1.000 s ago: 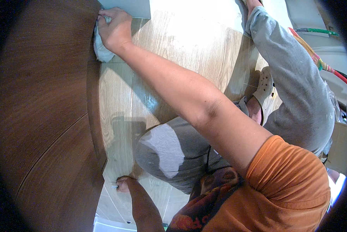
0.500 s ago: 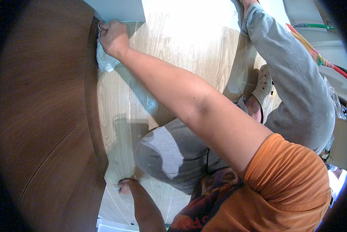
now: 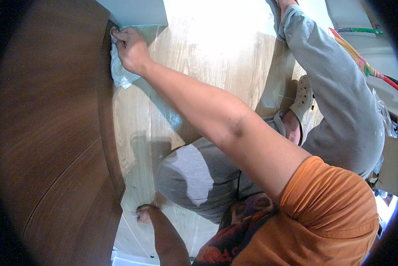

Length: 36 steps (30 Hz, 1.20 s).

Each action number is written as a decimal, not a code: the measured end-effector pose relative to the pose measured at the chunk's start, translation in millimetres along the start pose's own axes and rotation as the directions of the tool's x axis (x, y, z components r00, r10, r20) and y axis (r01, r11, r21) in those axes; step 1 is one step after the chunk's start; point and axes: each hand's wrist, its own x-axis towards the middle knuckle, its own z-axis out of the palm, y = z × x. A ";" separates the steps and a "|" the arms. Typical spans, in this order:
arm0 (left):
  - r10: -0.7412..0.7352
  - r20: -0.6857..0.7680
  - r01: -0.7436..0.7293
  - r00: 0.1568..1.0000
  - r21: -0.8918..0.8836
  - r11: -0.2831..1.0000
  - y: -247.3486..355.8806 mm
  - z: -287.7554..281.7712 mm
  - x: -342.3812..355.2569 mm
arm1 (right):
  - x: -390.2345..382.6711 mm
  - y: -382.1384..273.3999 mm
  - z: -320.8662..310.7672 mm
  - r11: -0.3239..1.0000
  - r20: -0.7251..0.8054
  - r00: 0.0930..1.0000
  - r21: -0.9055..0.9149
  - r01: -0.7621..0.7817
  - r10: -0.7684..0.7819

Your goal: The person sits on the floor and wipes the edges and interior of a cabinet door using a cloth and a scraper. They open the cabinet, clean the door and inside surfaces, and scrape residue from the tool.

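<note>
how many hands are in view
2: the right hand holding the white cloth beside the dark wooden panel; the left hand lower in the picture, over the floor.

Likely home: plank floor (image 3: 199,55), wooden panels (image 3: 57,111)

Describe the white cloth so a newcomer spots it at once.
Start at the dark brown panel filling the picture's left. Follow its right edge up to the right hand, near the pale block; the white cloth shows beneath that hand. Soft and crumpled, it differs from the flat floor.
</note>
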 end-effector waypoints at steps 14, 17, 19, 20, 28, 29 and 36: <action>0.044 -0.013 -0.043 0.999 0.061 0.997 -4.0 5.0 -2.3 | 2.5 -2.7 -11.5 0.996 0.136 0.989 -0.067 -0.056 0.065; 0.139 -0.108 -0.133 0.984 0.055 0.990 -20.2 4.6 10.3 | 3.8 -7.1 -1.2 0.969 0.147 0.984 -0.238 -0.065 0.102; 0.139 -0.132 -0.130 0.981 0.075 0.989 -24.2 6.1 12.9 | 9.2 -7.3 1.5 0.924 0.194 0.968 -0.375 -0.077 0.160; 0.140 -0.140 -0.128 0.980 0.086 0.988 -25.0 6.6 10.8 | 13.0 -8.3 1.0 0.902 0.241 0.951 -0.425 -0.075 0.193; 0.103 -0.077 -0.095 0.992 0.103 0.990 -20.6 6.1 19.5 | 36.5 -15.2 -11.8 0.844 0.612 0.730 -0.529 0.090 0.306; 0.084 -0.072 -0.078 0.994 0.076 0.994 -23.1 5.5 14.7 | 42.5 -21.6 -30.7 0.906 0.768 0.581 -0.407 0.116 0.270; 0.088 0.010 -0.088 0.996 0.170 0.982 17.3 -36.3 -30.1 | -18.9 -83.9 -189.4 0.778 0.830 0.383 -0.092 -0.622 0.405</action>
